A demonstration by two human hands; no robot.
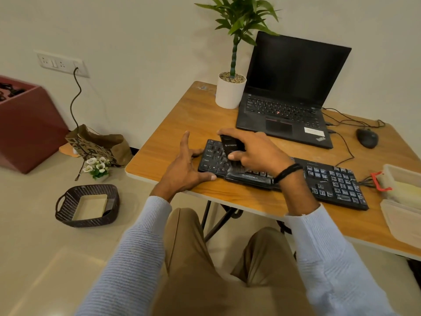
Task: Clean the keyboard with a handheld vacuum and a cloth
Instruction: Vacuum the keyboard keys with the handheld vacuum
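Nearest of all were the person's knees in tan trousers point(193, 258), with light blue knitted sleeves point(141, 258) reaching out over them. Far to the left on the floor sat a dark woven basket point(68, 206) with handles. Next came the left hand point(184, 169). Its fingers were spread wide and straight, with the thumb against the front edge of the long black plastic keyboard point(330, 181) and fingertips touching its left end, not wrapped round anything. The keyboard lay flat near the front edge of the wooden table point(193, 115). The right hand point(257, 151) was curled tight round a small black handheld vacuum point(231, 145), which stood with its brush end down on the keys left of the middle. The two hands were close but not touching. The vacuum looked light and hard, easy to hold round its middle with one hand. The keyboard looked stiff and light, so it could slide, and holding its end down seemed wise. Behind stood an open black laptop point(284, 106), with a black mouse point(366, 137) to its right. At the far right sat clear plastic boxes point(401, 215). I could not tell where the cloth was.
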